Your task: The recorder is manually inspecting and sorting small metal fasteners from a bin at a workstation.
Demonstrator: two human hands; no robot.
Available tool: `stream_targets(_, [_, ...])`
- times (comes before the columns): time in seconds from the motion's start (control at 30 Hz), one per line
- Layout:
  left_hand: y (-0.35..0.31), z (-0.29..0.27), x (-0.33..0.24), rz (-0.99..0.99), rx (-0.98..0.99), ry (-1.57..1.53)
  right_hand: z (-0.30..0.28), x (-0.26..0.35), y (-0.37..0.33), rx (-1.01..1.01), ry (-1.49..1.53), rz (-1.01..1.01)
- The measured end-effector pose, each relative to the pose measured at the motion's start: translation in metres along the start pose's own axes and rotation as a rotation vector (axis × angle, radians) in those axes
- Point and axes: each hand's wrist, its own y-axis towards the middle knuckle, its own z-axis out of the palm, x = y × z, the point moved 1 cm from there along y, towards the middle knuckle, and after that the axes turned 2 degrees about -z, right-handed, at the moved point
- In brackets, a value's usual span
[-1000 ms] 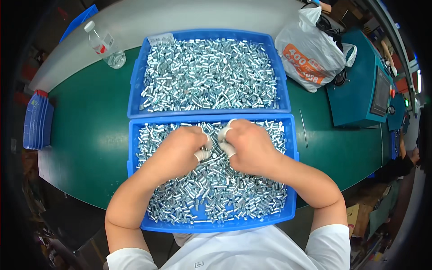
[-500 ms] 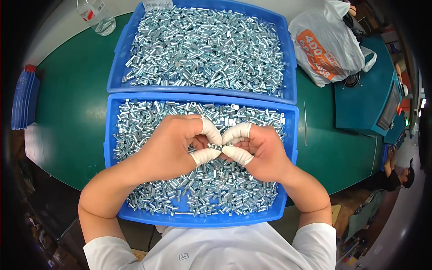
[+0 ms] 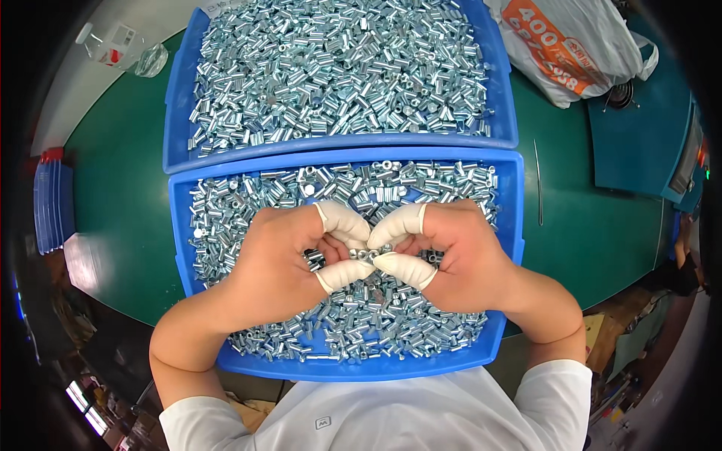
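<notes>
My left hand (image 3: 282, 255) and my right hand (image 3: 466, 259) meet over the middle of the near blue tray. Thumbs and index fingers, in white finger cots, pinch a short row of small silvery rivet nuts (image 3: 363, 255) between them, some with their round holes showing. Behind the left thumb and index finger, more metal pieces (image 3: 314, 260) show, but I cannot tell whether they are held or lie in the tray. Loose rivet nuts (image 3: 368, 323) fill much of the near tray (image 3: 346, 157) beneath both hands.
A second blue tray (image 3: 505, 113), heaped with similar parts, adjoins the near one on the far side. On the green table (image 3: 568, 248) lie a thin metal rod (image 3: 538, 184) and a white plastic bag (image 3: 579, 45). A clear bottle (image 3: 120, 49) and stacked blue trays (image 3: 54, 203) are left.
My view has shifted and tilted, so the trays look nearer and higher. Both hands stay pinched together, and the rivet nuts between the fingertips show more plainly.
</notes>
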Motion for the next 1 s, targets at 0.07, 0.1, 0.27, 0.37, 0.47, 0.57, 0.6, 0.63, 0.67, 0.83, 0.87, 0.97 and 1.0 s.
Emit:
stream_targets(0.07, [-0.001,0.0,0.001,-0.016,0.0,-0.019,-0.001,0.0,-0.001,-0.004,0.03,0.028])
stream_targets(0.1, [-0.001,0.001,0.003,-0.029,-0.006,-0.043,0.001,-0.001,-0.001,-0.006,0.033,0.029])
stream_targets(0.27, [-0.004,-0.001,0.011,-0.002,0.028,-0.147,0.0,-0.002,0.0,0.002,0.104,0.01])
stream_targets(0.37, [-0.004,0.001,0.012,0.026,0.037,-0.199,-0.001,-0.003,0.001,0.006,0.08,0.018])
stream_targets(0.47, [-0.003,0.002,0.01,0.034,0.013,-0.243,-0.002,-0.005,0.0,-0.031,0.076,-0.004])
stream_targets(0.57, [-0.003,0.004,0.009,0.04,0.006,-0.233,-0.001,-0.003,-0.001,-0.051,0.069,-0.016])
stream_targets(0.6, [-0.004,0.004,0.009,0.051,0.004,-0.225,-0.001,-0.003,-0.001,-0.047,0.07,-0.015])
stream_targets(0.63, [-0.004,0.004,0.008,0.05,0.002,-0.227,-0.001,-0.002,-0.001,-0.044,0.07,-0.017])
stream_targets(0.67, [-0.004,0.004,0.008,0.045,0.001,-0.194,-0.001,-0.002,-0.001,-0.04,0.07,-0.019])
stream_targets(0.83, [-0.006,0.003,0.005,0.049,-0.014,-0.064,0.0,0.0,-0.002,-0.034,0.025,-0.018])
stream_targets(0.87, [-0.007,0.004,0.005,0.04,-0.029,-0.057,0.0,0.0,-0.002,-0.033,0.016,-0.028])
stream_targets(0.97, [-0.009,0.004,0.003,0.005,-0.04,-0.022,0.0,-0.003,-0.002,-0.019,-0.012,-0.011])
stream_targets(1.0, [-0.01,0.004,0.002,-0.019,-0.033,0.011,0.0,-0.003,-0.001,-0.016,-0.012,-0.008])
